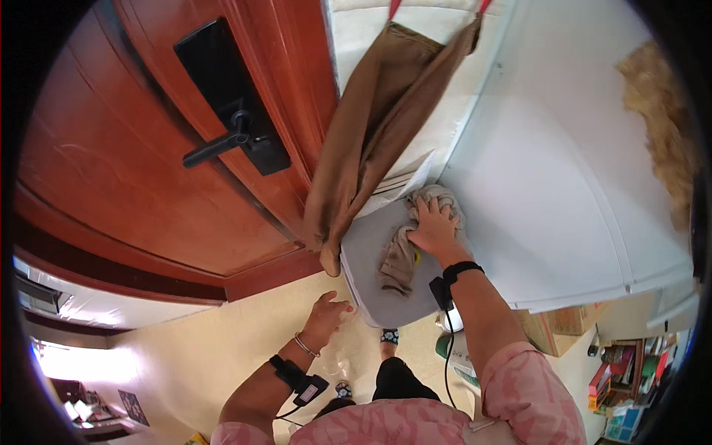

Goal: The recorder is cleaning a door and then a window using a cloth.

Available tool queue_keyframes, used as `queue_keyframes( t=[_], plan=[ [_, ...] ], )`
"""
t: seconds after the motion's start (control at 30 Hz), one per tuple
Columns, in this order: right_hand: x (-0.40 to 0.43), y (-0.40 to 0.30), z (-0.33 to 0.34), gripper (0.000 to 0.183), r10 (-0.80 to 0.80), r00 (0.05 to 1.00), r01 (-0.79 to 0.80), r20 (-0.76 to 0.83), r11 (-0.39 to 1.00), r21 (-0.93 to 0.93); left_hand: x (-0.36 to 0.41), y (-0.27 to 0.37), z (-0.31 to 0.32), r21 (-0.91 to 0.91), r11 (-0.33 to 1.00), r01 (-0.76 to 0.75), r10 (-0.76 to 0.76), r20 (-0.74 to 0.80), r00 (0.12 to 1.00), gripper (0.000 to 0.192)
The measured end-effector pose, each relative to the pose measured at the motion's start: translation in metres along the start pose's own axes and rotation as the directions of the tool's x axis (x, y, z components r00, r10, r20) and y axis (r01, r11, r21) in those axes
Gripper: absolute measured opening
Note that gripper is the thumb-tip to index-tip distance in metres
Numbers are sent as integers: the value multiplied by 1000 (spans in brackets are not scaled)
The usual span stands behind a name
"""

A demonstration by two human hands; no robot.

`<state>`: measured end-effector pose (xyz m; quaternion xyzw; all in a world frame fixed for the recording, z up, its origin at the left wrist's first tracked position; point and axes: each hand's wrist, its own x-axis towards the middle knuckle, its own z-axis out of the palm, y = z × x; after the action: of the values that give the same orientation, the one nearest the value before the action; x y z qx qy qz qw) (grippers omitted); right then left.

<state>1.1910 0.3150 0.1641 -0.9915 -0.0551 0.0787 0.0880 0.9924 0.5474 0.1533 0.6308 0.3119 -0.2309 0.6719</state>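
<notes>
My right hand (436, 227) lies on a bunched beige cloth (435, 196), its fingers spread over the folds. One end of the cloth trails across the flat grey top (375, 245) of a box or bin. A small yellow spot (417, 257) shows beside the cloth, too covered to identify. My left hand (328, 318) hangs near the front left edge of the grey top, apart from the cloth, with its fingers partly curled. Beneath it shows a shiny, see-through patch (340, 356), perhaps clear plastic; whether the hand holds it is unclear.
A red-brown door (139, 183) with a black lever handle (214, 149) stands left. Brown fabric (370, 139) hangs from red straps over the box's far side. A white panel (534, 183) borders the right. Cardboard boxes (562, 328) and a cluttered shelf (628, 372) lie behind it.
</notes>
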Motion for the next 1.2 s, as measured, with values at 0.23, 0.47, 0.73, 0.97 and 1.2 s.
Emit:
queue_keyframes(
  t=[0.23,0.47,0.73,0.97,1.2],
  plan=[
    [9,-51,11,86,-22,999,26,26,986,-166,25,22,-13,-13,998,-62,63,93,994,48],
    [-28,-96,32,74,-226,974,226,14,972,-62,24,47,-21,-25,992,-125,125,-3,992,41],
    [-112,-85,44,66,-407,903,417,-141,908,49,59,40,-44,4,962,-274,270,166,949,32],
    [-183,-43,47,72,-389,917,390,-86,921,4,81,107,7,640,-25,-768,798,476,370,51],
    [-167,-15,40,53,-384,918,397,-101,900,180,126,184,69,893,-157,-422,725,394,565,53]
  ],
)
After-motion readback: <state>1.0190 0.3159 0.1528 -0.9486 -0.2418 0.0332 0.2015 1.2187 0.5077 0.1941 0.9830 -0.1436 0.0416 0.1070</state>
